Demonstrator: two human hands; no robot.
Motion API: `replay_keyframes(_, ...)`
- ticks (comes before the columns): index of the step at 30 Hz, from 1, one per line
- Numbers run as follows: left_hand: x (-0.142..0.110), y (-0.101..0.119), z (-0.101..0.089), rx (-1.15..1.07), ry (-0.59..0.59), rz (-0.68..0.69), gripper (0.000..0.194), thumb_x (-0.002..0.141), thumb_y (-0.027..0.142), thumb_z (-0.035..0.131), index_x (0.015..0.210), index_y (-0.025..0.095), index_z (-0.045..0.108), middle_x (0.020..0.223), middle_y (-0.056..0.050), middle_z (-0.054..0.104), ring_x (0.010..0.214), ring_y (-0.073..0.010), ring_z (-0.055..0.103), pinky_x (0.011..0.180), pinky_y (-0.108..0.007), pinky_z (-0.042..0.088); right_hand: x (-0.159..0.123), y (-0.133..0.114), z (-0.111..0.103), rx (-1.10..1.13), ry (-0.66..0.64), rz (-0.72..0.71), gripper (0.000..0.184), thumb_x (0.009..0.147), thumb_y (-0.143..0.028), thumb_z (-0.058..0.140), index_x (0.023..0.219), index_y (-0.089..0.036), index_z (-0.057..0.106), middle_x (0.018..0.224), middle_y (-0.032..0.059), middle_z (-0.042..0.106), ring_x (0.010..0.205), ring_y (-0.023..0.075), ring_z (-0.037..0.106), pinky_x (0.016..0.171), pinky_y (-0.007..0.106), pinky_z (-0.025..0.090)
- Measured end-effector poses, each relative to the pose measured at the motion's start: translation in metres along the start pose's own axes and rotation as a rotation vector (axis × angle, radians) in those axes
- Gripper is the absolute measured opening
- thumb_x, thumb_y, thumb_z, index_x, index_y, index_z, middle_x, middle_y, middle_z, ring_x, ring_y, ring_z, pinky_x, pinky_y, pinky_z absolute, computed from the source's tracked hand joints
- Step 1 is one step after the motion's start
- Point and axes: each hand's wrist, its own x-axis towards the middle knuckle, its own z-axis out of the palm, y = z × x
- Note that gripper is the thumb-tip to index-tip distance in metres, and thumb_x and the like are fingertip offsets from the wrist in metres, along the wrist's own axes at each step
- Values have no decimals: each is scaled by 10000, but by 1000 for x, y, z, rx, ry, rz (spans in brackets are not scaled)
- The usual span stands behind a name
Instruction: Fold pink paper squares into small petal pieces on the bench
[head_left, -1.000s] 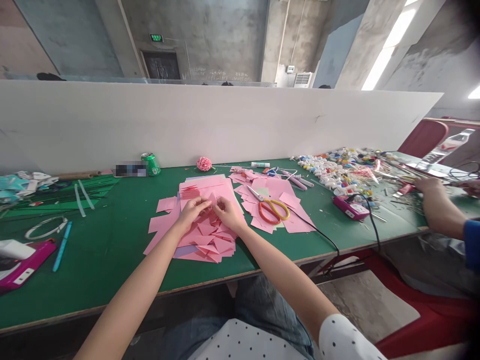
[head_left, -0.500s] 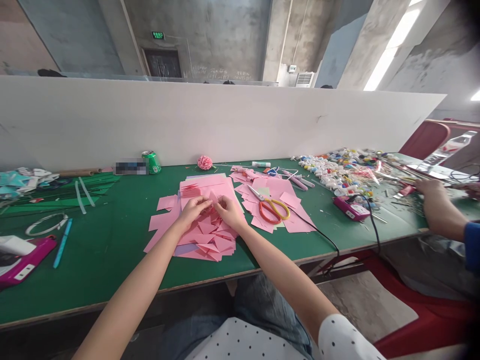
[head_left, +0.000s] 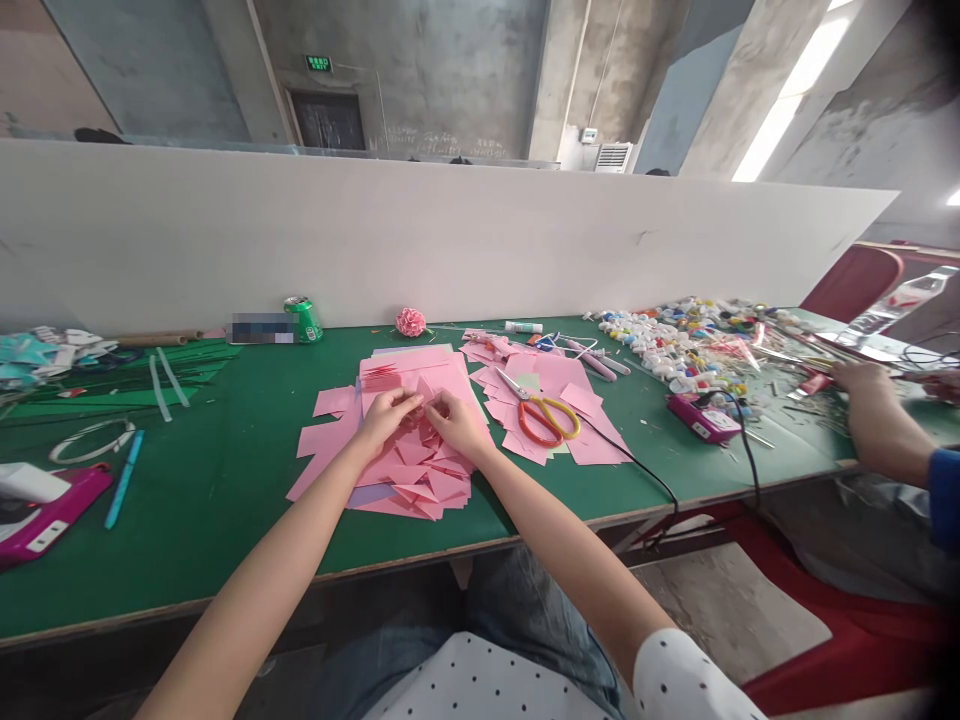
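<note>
Over a heap of cut and folded pink paper pieces [head_left: 424, 480], both my hands are close together with fingers pinched. My left hand [head_left: 390, 415] and my right hand [head_left: 456, 424] are shut on a small pink paper piece [head_left: 424, 392] between them, mostly hidden by the fingers. Beneath the heap lie larger pink sheets [head_left: 326, 440]. A pair of scissors [head_left: 541, 415] with red and yellow handles rests on pink paper to the right of my hands. Behind them stands a round pink paper flower ball [head_left: 410, 321].
A glue stick [head_left: 523, 327], a pink power strip [head_left: 703, 418] with a black cable, and a pile of colourful small pieces [head_left: 675, 340] lie to the right. A green can [head_left: 304, 320] and a blue pen [head_left: 124, 480] are left. A co-worker's hand [head_left: 862, 378] works far right.
My hands stay at the same place over the paper heap, with the fingers shifting slightly on the small piece. The view has tilted a little.
</note>
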Motion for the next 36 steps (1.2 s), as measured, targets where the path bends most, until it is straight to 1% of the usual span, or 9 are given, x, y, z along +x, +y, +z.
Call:
replay_keyframes(6, 1, -2, 0, -13, -15, -19, 319, 696, 450, 753, 821, 169, 666, 690, -13, 647, 596, -135, 579, 558, -240, 412, 0, -1, 0, -45, 11, 18, 226, 895, -389, 479, 779, -199, 519, 711, -16, 611, 626, 120, 531, 565, 229, 357)
replay_keyframes(12, 0, 1, 0, -21, -19, -33, 311, 684, 435, 764, 817, 167, 679, 709, -25, 656, 624, -146, 592, 558, -238, 421, 1, -1, 0, -60, 6, 12, 182, 884, -333, 504, 765, -197, 522, 744, 2, 642, 653, 128, 559, 598, 244, 381)
replay_keyframes(15, 0, 3, 0, -39, -17, -48, 313, 663, 425, 781, 809, 166, 683, 709, -22, 662, 617, -142, 597, 557, -237, 421, 1, -1, 1, -61, 4, 12, 191, 884, -339, 502, 760, -196, 525, 740, 1, 645, 643, 129, 558, 590, 242, 379)
replay_keyframes(23, 1, 2, 5, -173, 11, -110, 304, 653, 377, 785, 837, 163, 672, 789, -35, 680, 633, -127, 616, 599, -240, 481, 0, -3, 1, -67, -26, 2, 144, 867, -298, 507, 759, -204, 524, 731, -3, 649, 625, 131, 572, 556, 241, 367)
replay_keyframes(25, 1, 1, 6, -199, 20, -118, 307, 643, 367, 790, 839, 165, 669, 795, -35, 683, 634, -126, 619, 596, -239, 484, -1, -4, 1, -39, -17, 13, 125, 861, -291, 512, 771, -205, 524, 752, -3, 655, 633, 131, 585, 559, 239, 383)
replay_keyframes(27, 1, 1, 6, -215, 25, -119, 307, 634, 365, 795, 828, 169, 661, 781, -25, 678, 642, -127, 622, 602, -237, 485, -1, -4, 0, 45, -12, 27, 92, 857, -292, 519, 830, -205, 532, 813, 1, 672, 667, 129, 612, 585, 234, 420)
replay_keyframes(29, 0, 2, 6, -220, 22, -117, 311, 626, 371, 801, 812, 168, 655, 759, -17, 670, 639, -130, 622, 606, -244, 489, -1, -4, 0, 112, -7, 39, 138, 859, -340, 534, 870, -203, 526, 853, 9, 675, 692, 130, 625, 600, 233, 439)
replay_keyframes(32, -1, 2, 7, -204, 11, -107, 323, 617, 380, 813, 800, 162, 661, 747, -12, 664, 613, -123, 608, 593, -244, 482, -1, -5, 0, 66, 16, 52, 222, 873, -418, 514, 819, -203, 499, 766, -4, 632, 664, 130, 585, 586, 233, 413)
replay_keyframes(36, -2, 2, 8, -167, 7, -91, 337, 604, 384, 832, 797, 157, 674, 740, -8, 659, 599, -114, 589, 568, -230, 461, 0, -6, -2, -31, 55, 23, 240, 888, -395, 462, 735, -211, 451, 687, -26, 544, 634, 126, 497, 583, 238, 363)
